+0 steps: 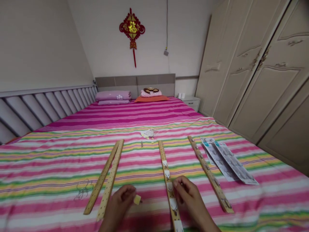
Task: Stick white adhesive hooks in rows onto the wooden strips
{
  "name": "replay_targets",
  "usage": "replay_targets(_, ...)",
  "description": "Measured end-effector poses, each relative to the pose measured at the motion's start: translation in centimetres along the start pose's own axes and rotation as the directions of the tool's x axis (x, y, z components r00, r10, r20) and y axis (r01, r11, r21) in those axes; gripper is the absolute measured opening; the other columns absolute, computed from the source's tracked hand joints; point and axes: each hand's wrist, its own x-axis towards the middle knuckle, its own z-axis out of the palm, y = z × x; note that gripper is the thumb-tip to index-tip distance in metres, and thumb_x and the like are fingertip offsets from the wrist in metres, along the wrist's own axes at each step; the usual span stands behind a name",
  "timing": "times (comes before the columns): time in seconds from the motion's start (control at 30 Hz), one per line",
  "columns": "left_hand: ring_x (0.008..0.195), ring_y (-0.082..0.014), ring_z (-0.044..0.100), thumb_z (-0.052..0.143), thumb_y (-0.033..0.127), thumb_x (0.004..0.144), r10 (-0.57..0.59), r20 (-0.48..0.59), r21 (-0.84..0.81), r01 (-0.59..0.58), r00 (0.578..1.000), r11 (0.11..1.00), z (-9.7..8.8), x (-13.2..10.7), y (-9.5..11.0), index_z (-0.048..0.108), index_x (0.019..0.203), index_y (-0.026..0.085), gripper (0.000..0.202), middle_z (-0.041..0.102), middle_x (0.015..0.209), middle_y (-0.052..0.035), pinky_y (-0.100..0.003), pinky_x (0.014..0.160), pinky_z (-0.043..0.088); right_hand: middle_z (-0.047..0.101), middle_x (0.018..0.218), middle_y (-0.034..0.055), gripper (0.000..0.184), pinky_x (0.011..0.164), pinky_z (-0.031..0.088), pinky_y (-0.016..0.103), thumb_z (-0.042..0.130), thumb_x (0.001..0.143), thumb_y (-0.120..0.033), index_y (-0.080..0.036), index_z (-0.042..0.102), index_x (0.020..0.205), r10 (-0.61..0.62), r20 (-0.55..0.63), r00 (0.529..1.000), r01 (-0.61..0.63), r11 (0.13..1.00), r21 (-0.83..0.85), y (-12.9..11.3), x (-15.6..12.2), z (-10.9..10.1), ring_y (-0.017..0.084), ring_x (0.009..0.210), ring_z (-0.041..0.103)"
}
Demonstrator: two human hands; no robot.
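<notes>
My left hand (pixel 120 201) is closed in a pinch on a small yellow square of backing paper (pixel 137 199), held above the striped sheet. Across from it, my right hand (pixel 189 195) has its fingertips together at the edge of a white adhesive hook (pixel 170 186), on the middle wooden strip (pixel 161 151). This strip has rows of small holes. More white hooks, such as one nearer me (pixel 173 204), sit along it in a line.
Two bare perforated strips (pixel 111 174) lie to the left, beside tangled thin wire (pixel 83 190). On the right are a strip with metal hooks (pixel 208 169) and clear blister packs (pixel 229 161). White scraps (pixel 150 132) lie beyond. Folded bedding (pixel 113 96) rests by the headboard (pixel 154 82).
</notes>
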Motion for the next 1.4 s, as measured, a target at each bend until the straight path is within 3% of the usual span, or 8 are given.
replay_targets(0.1, 0.072, -0.0191, 0.061, 0.062, 0.025, 0.067, 0.114, -0.005, 0.175, -0.112, 0.993, 0.978, 0.8, -1.2, -1.7, 0.066, 0.082, 0.020, 0.016, 0.063, 0.081, -0.0039, -0.027, 0.063, 0.049, 0.034, 0.046, -0.0098, 0.030, 0.040, 0.024, 0.020, 0.055, 0.079, -0.047, -0.020, 0.048, 0.067, 0.044, 0.055, 0.998, -0.046, 0.999, 0.026, 0.1, -2.1, 1.8, 0.007, 0.039, 0.032)
replay_targets(0.27, 0.092, -0.0218, 0.058, 0.057, 0.014, 0.065, 0.214, 0.071, 0.333, -0.226, 0.974, 0.916, 1.4, -1.1, -2.4, 0.063, 0.107, 0.022, 0.044, 0.058, 0.099, -0.0070, -0.034, 0.084, 0.048, 0.035, 0.052, -0.0077, 0.031, 0.042, 0.024, 0.020, 0.055, 0.078, -0.046, -0.019, 0.048, 0.065, 0.037, 0.088, 0.995, -0.036, 0.999, -0.007, 1.2, -3.9, 4.0, 0.008, 0.046, 0.033)
replay_targets(0.57, 0.088, -0.0232, 0.058, 0.062, 0.015, 0.065, 0.219, 0.056, 0.385, -0.224, 0.974, 0.895, 1.6, -1.1, -0.8, 0.068, 0.089, 0.019, 0.025, 0.058, 0.090, -0.0073, -0.037, 0.082, 0.048, 0.035, 0.051, -0.0074, 0.028, 0.042, 0.023, 0.021, 0.053, 0.080, -0.042, -0.019, 0.048, 0.064, 0.002, 0.190, 0.982, 0.014, 0.996, -0.085, 2.9, -4.8, 4.7, 0.009, 0.046, 0.032)
replay_targets(0.73, 0.078, -0.0191, 0.061, 0.064, 0.020, 0.067, 0.277, 0.005, 0.196, -0.272, 0.961, 0.942, 1.9, -2.4, 2.6, 0.068, 0.094, 0.020, 0.027, 0.062, 0.096, -0.0086, -0.031, 0.069, 0.054, 0.046, 0.056, -0.0054, 0.027, 0.045, 0.029, 0.020, 0.062, 0.074, -0.044, -0.018, 0.060, 0.077, 0.037, 0.129, 0.991, -0.044, 0.998, 0.053, 2.6, -4.9, 5.2, 0.009, 0.049, 0.036)
replay_targets(0.9, 0.066, -0.0144, 0.060, 0.067, 0.022, 0.065, 0.294, 0.028, 0.024, -0.295, 0.955, 0.955, 2.5, -3.9, 6.4, 0.069, 0.093, 0.022, 0.028, 0.063, 0.085, -0.0057, -0.021, 0.052, 0.051, 0.064, 0.084, 0.0032, 0.049, 0.058, 0.043, 0.024, 0.076, 0.060, -0.038, -0.023, 0.063, 0.104, 0.029, 0.121, 0.992, -0.064, 0.954, 0.292, 1.6, -5.2, 5.9, 0.014, 0.066, 0.054)
replay_targets(1.03, 0.065, -0.0147, 0.061, 0.072, 0.025, 0.063, 0.162, 0.058, -0.183, -0.149, 0.985, 0.972, 3.4, -4.6, 7.6, 0.070, 0.086, 0.019, 0.025, 0.067, 0.077, -0.0043, -0.020, 0.051, 0.050, 0.065, 0.085, 0.0032, 0.051, 0.061, 0.046, 0.024, 0.077, 0.061, -0.034, -0.027, 0.062, 0.109, -0.041, 0.166, 0.985, -0.027, 0.920, 0.390, 1.2, -5.5, 6.1, 0.014, 0.070, 0.057)
replay_targets(1.2, 0.062, -0.0160, 0.065, 0.077, 0.029, 0.059, 0.005, 0.231, -0.496, 0.113, 0.973, 0.861, 4.4, -4.8, 7.4, 0.068, 0.080, 0.015, 0.027, 0.070, 0.066, -0.0031, -0.026, 0.060, 0.052, 0.059, 0.108, 0.0062, 0.044, 0.053, 0.046, 0.023, 0.075, 0.062, -0.031, -0.029, 0.066, 0.105, -0.140, 0.101, 0.985, 0.105, 0.949, 0.297, 0.5, -5.5, 5.5, 0.011, 0.062, 0.053)
replay_targets(1.4, 0.059, -0.0151, 0.063, 0.073, 0.034, 0.064, 0.010, 0.301, -0.576, 0.174, 0.954, 0.799, 5.1, -5.4, 7.9, 0.071, 0.083, 0.013, 0.029, 0.070, 0.065, -0.0037, -0.026, 0.060, 0.049, 0.059, 0.102, 0.0075, 0.032, 0.056, 0.049, 0.024, 0.070, 0.068, -0.024, -0.029, 0.069, 0.099, -0.250, 0.103, 0.963, 0.241, 0.966, 0.091, -0.8, -5.6, 5.0, 0.014, 0.068, 0.058)
